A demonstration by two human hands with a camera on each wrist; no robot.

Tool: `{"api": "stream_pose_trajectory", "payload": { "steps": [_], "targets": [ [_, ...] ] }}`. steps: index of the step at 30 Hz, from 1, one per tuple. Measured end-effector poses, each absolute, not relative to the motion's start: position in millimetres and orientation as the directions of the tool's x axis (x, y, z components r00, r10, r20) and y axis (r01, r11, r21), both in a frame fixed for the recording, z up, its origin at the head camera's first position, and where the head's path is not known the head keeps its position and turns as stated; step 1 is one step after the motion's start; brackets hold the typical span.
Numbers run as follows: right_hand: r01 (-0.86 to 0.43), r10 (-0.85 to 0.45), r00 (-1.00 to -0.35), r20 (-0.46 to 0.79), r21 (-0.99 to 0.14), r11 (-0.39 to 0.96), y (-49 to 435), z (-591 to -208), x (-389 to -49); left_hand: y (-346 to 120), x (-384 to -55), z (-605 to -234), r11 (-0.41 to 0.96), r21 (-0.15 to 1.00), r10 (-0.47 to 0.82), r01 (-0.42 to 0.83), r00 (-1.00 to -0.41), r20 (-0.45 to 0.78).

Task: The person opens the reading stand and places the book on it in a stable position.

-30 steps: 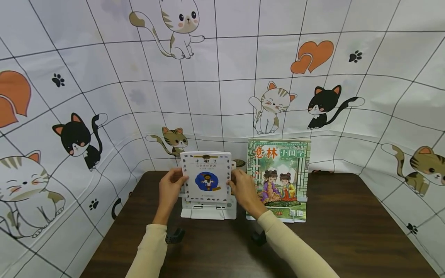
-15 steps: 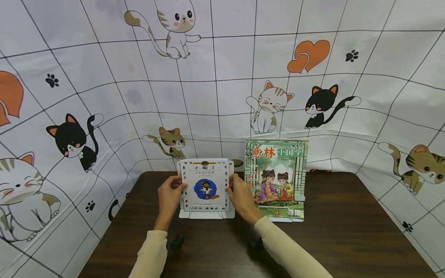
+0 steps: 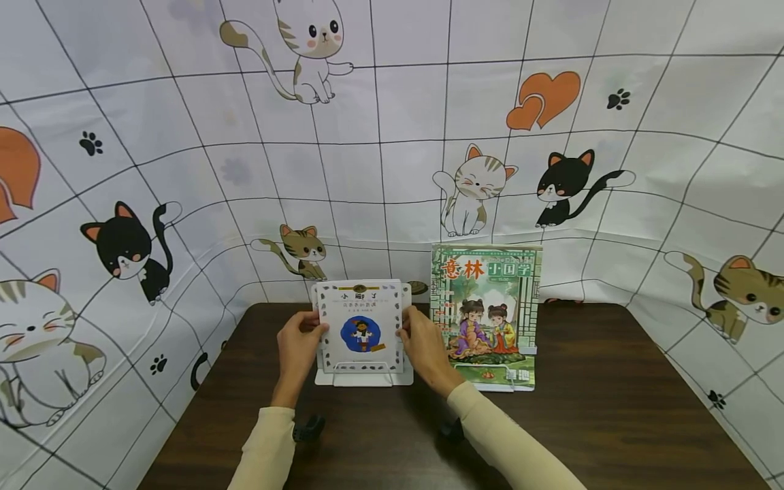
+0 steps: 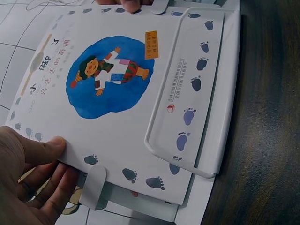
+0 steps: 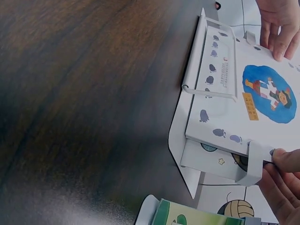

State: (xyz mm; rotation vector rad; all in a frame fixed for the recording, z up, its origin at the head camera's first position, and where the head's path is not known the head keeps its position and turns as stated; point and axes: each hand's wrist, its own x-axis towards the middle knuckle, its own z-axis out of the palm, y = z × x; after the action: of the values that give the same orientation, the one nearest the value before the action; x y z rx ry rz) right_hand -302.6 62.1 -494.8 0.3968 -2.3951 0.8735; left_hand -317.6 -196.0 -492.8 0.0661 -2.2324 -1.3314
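Note:
A thin white picture book (image 3: 361,333) with footprints round its border and a blue oval stands on a white book stand (image 3: 365,381). The stand's wire holder (image 4: 154,136) crosses the lower part of the cover, and side clips (image 5: 253,161) sit at its edges. My left hand (image 3: 299,347) pinches the book's left edge, thumb on the cover and fingers behind. On the opposite edge, my right hand (image 3: 425,347) holds the book the same way, its thumb (image 5: 286,160) beside a clip.
To the right, a green magazine (image 3: 486,313) with two illustrated children leans on a similar stand. Both stand on a dark wooden table (image 3: 588,408). Behind it hangs a white cloth (image 3: 410,170) printed with cats and grid lines.
Over the last second the book has moved down, and its bottom now sits behind the wire holder. Both hands keep their hold; the last half second shows hardly any movement.

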Motion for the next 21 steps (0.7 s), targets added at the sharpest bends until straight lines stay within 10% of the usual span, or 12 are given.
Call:
{"api": "stream_pose_trajectory", "payload": {
  "steps": [21],
  "targets": [
    [-0.557,-0.190,-0.739,0.646,-0.428,0.711,115,-456,-253,-174,-264,-480,0.576,0.769,-0.144,0.276,-0.892,0.428]
  ]
}}
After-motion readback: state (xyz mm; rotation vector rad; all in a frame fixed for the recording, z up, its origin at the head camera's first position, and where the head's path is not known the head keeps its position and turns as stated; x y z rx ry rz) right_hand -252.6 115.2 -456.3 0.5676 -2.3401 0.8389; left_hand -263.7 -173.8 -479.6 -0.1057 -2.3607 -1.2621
